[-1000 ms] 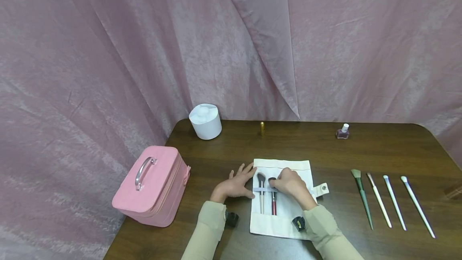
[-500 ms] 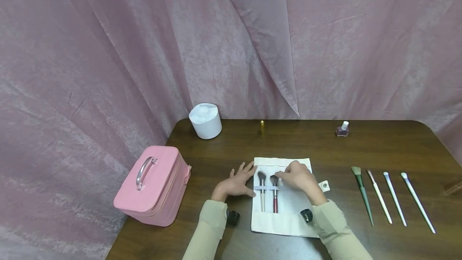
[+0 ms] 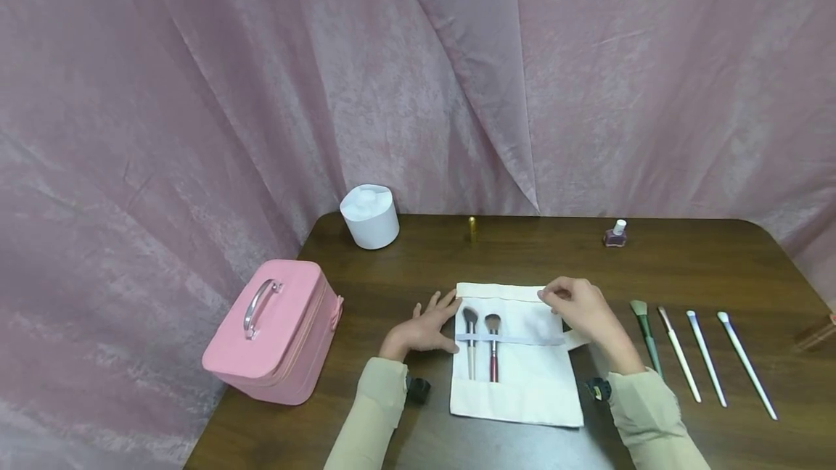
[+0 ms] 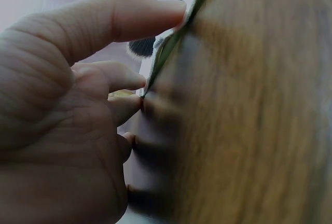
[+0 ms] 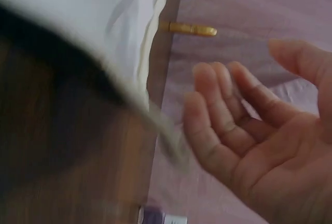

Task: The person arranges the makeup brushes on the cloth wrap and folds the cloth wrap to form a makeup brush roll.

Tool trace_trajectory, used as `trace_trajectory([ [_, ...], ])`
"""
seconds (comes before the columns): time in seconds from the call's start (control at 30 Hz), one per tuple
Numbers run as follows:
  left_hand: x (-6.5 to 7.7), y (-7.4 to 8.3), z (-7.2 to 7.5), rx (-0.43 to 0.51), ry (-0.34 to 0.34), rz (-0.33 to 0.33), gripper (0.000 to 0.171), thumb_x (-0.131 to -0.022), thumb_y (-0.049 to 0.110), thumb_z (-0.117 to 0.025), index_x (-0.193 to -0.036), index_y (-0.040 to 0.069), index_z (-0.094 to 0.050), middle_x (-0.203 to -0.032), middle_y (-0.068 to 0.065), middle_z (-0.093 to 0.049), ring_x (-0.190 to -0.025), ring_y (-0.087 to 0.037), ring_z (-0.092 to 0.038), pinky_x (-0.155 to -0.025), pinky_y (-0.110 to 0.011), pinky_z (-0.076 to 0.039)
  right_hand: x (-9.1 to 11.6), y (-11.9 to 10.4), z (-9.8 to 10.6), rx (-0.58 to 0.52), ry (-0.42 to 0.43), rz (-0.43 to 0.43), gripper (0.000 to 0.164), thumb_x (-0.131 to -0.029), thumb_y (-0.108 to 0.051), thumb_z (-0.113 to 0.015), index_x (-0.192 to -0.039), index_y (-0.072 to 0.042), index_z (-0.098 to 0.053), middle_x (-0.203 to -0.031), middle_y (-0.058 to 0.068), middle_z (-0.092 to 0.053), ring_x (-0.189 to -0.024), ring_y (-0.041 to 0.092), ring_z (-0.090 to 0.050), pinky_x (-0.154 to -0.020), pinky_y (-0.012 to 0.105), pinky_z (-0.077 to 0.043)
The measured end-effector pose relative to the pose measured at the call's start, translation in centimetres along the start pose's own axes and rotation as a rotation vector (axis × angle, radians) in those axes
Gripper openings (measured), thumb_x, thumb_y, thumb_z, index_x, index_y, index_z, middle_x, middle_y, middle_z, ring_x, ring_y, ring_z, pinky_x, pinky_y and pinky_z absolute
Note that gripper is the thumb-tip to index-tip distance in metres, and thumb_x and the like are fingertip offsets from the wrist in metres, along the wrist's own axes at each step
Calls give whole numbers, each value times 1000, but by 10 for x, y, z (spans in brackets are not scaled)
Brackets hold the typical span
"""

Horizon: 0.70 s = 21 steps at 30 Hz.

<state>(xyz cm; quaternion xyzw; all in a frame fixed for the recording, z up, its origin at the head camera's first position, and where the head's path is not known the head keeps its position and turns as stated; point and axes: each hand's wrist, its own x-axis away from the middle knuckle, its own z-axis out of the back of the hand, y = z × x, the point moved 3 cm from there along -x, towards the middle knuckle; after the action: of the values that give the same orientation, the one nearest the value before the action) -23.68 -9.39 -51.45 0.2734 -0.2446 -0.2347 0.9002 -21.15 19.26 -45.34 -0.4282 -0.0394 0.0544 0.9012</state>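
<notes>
Further right now with right hand (image 3: 584,308), by right edge of white roll (image 3: 532,368) on surface (image 3: 418,267), fingers loosely curved, holding nothing; touching left edge with left hand (image 3: 427,327), fingers spread; two brushes (image 3: 493,351) under strap (image 3: 532,341).

the brush roll (image 3: 538,386) is white with cream borders and a pale lavender elastic band (image 3: 529,341). one makeup brush (image 3: 472,361) has dark bristles and a pale handle; the red-handled brush (image 3: 493,368) has a silver ferrule. the green brush (image 3: 647,336) has paler green bristles. a white brush (image 3: 707,357) and its slanted neighbour (image 3: 747,365) turn bluish towards their heads. the vanity case (image 3: 261,328) is pink, its handle (image 3: 257,308) silver. the lipstick-like tube (image 3: 472,228) is gold, the polish bottle (image 3: 615,239) purple with a white cap (image 3: 619,226). brown wood grain streaks the tabletop (image 3: 418,267); the curtain (image 3: 274,93) is mottled mauve-pink.
</notes>
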Motion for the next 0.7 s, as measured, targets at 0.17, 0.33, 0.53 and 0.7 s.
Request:
trace_trajectory([
  [0.17,0,-1,-2,0,-11,5,93,-88,20,-77,-162,11,-21,-170,-4,-5,-154,-30,6,-117,-62,3,10,13,17,32,104,20,32,-100,-25,-63,-116,3,-68,-104,17,-72,-93,31,-68,-74,45,-55],
  [0.33,0,0,-2,2,-12,3,93,-88,20,-77,-162,11,-22,-170,-4,-6,-154,-30,6,-118,-62,2,18,28,34,72,176,29,37,-99,-23,-66,-119,7,-65,-107,24,-71,-97,40,-69,-75,49,-55],
  [0.53,3,3,1,29,-10,-5,93,-88,18,-77,-162,9,-21,-170,-6,-6,-154,-32,7,-117,-62,4,24,40,51,146,181,4,46,-96,-19,-68,-128,12,-56,-116,33,-63,-103,48,-64,-79,59,-52],
  [0.7,2,4,2,25,-5,-6,92,-88,17,-76,-162,8,-22,-170,-8,-6,-154,-33,7,-117,-62,4,25,50,63,240,195,-16,52,-93,-17,-70,-128,15,-52,-119,38,-56,-104,52,-59,-77,62,-49],
])
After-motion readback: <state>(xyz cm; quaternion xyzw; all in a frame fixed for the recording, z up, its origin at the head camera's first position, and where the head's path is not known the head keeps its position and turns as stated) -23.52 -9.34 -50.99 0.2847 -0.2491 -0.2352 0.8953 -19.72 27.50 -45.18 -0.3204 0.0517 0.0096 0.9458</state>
